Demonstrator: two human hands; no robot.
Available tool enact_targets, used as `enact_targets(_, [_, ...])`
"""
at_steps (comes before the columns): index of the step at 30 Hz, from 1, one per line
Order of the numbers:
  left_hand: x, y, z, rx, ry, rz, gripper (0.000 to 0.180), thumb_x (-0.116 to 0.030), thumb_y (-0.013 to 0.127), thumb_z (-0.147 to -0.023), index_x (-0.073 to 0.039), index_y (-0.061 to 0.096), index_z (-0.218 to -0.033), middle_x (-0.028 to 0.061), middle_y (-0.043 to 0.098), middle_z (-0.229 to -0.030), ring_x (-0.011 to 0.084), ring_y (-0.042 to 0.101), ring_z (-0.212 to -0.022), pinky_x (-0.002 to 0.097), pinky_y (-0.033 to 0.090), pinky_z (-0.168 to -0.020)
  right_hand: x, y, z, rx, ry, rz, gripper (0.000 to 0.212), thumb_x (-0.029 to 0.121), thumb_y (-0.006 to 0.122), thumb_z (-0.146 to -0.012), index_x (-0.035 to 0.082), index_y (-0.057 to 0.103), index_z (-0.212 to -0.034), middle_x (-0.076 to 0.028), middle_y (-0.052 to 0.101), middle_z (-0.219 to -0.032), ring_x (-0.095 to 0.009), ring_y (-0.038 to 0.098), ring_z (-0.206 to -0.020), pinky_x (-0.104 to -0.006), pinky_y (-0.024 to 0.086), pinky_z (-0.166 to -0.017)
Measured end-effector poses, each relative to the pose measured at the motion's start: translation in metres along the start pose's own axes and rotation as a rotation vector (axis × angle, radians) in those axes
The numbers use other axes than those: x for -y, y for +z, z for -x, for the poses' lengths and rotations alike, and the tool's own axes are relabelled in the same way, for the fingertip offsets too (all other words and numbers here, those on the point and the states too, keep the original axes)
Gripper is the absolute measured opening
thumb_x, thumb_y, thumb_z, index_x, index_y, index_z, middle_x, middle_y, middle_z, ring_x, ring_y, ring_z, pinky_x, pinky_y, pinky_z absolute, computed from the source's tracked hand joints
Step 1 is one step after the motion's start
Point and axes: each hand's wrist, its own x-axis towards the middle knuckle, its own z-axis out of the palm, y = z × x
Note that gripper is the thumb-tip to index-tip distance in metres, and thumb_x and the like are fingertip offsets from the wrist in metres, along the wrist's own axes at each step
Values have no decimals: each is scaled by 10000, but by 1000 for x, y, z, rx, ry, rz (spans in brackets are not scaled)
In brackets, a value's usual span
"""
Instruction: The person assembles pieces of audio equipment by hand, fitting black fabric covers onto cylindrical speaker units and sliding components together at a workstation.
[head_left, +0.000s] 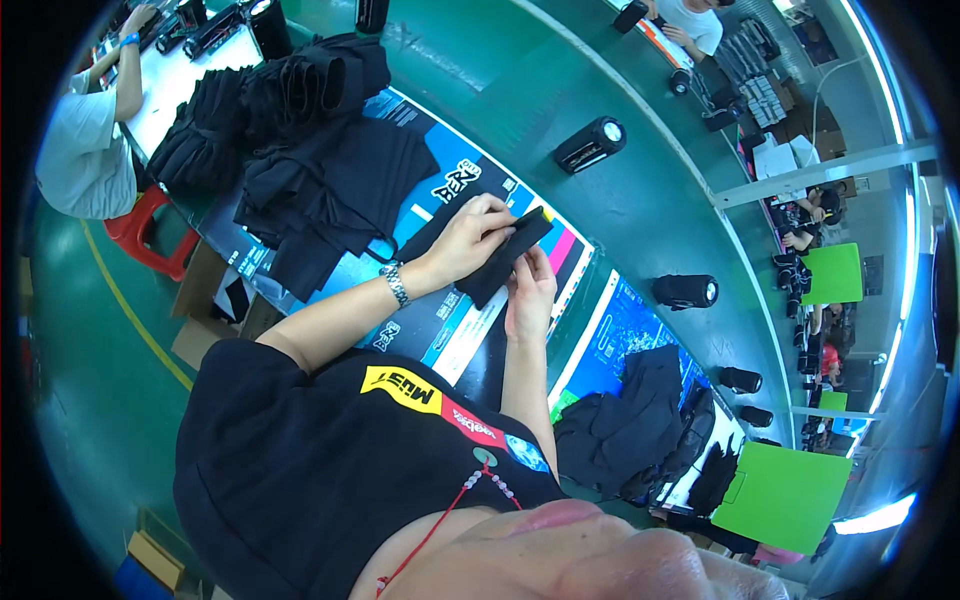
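Out in front of me, both hands work on a folded piece of black cloth [524, 236], held above a table covered with printed sheets. My left hand [474, 240], with a metal band at the wrist, grips its upper side with bent fingers. From below, my right hand [532, 292] pinches the near edge between thumb and fingers. Part of the cloth hangs under my left hand, and the fingers hide some of it. Just left of my left hand lies a heap of black cloth pieces [335, 175], some spread flat over the printed table cover [455, 335].
Black cylindrical devices [590, 146] stand along the green strip beyond the table. More black cloth [625, 425] is heaped at right, near a green panel [780, 497]. A red stool [150, 235], a cardboard box [205, 335] and a co-worker [85, 155] are at left.
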Motion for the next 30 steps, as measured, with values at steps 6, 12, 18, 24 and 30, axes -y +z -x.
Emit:
enact_targets(6, [4, -10, -11, 198, -593, 817, 184, -137, 555, -947, -12, 618, -1066, -33, 602, -920, 35, 547, -860, 193, 434, -749, 9, -9, -7, -4, -14, -146, 143, 34, 552, -907, 26, 604, -1040, -3, 620, -945, -69, 559, -814, -200, 433, -719])
enact_targets(12, [-13, -2, -44, 471, -451, 683, 153, -167, 624, -909, -18, 614, -941, -26, 592, -882, 57, 526, -818, 219, 428, -749, 59, -46, -42, 61, -111, -180, 117, 19, 583, -878, 35, 617, -988, -19, 618, -944, -94, 580, -882, -229, 456, -766])
enact_targets(18, [12, 49, -143, 209, -55, 246, 165, -144, 683, -835, 2, 630, -891, 84, 578, -952, 136, 578, -810, 272, 471, -756, 106, -70, -113, -136, -295, 97, 120, 9, 613, -855, -21, 663, -960, -31, 652, -855, -87, 586, -755, -227, 449, -668])
enact_targets(24, [43, 103, -209, -28, 20, 86, 173, -151, 701, -800, 7, 653, -849, 157, 582, -959, 225, 617, -802, 320, 505, -711, 122, -81, -197, -418, -621, 555, 118, 69, 658, -827, -12, 695, -905, -73, 687, -856, -127, 629, -767, -261, 485, -707])
enact_targets(30, [63, 137, -236, 127, -608, 623, 131, -184, 617, -895, -56, 639, -917, 50, 608, -873, 144, 594, -733, 289, 502, -719, 120, -103, -254, -480, -521, 425, 122, 108, 671, -817, -9, 693, -846, -61, 663, -716, -147, 614, -660, -306, 496, -645])
